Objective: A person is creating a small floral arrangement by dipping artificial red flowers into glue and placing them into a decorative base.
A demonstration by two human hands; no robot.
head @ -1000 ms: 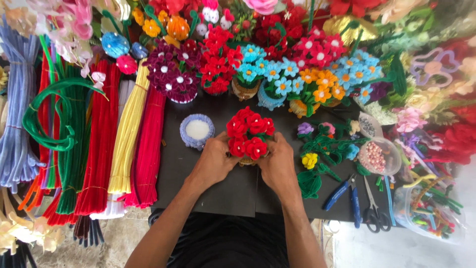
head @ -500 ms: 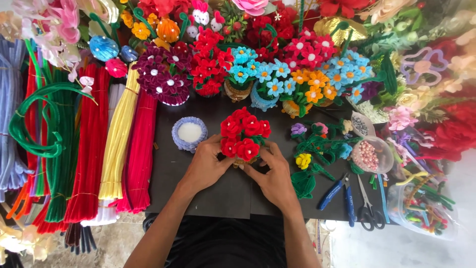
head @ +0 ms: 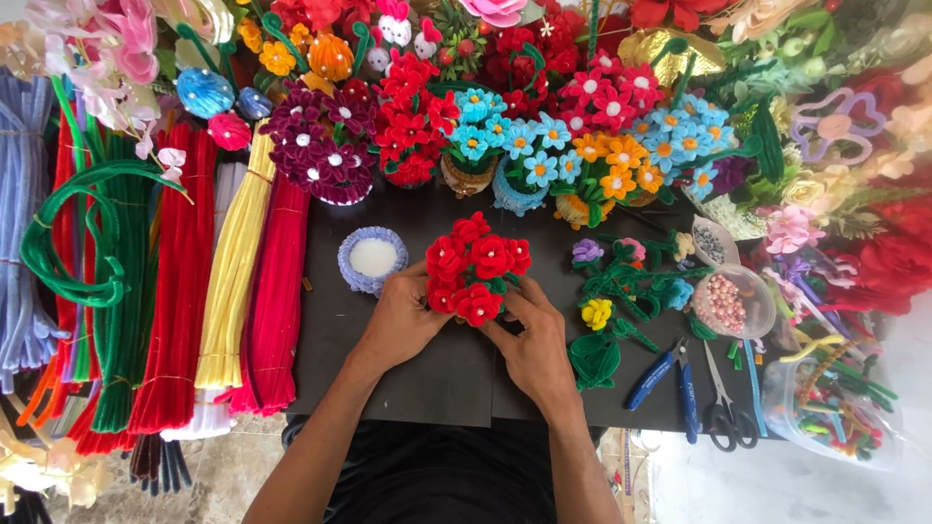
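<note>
head view: the left hand point(head: 403, 320) and the right hand point(head: 532, 342) sit on both sides of a red flower bunch point(head: 476, 267) in the middle of the dark table point(head: 388, 374). the fingers of both hands are curled around the bottom of the bunch and hold it. a small blue cup point(head: 372, 258) stands just beside the left hand. blue pliers point(head: 670, 374) and scissors point(head: 720, 403) lie to the right. long fuzzy sticks point(head: 233, 272) lie on the left.

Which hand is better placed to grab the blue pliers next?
Right, probably. The right hand sits on the same side as the blue pliers; the left hand is across the red flower bunch, which both hands hold.
</note>
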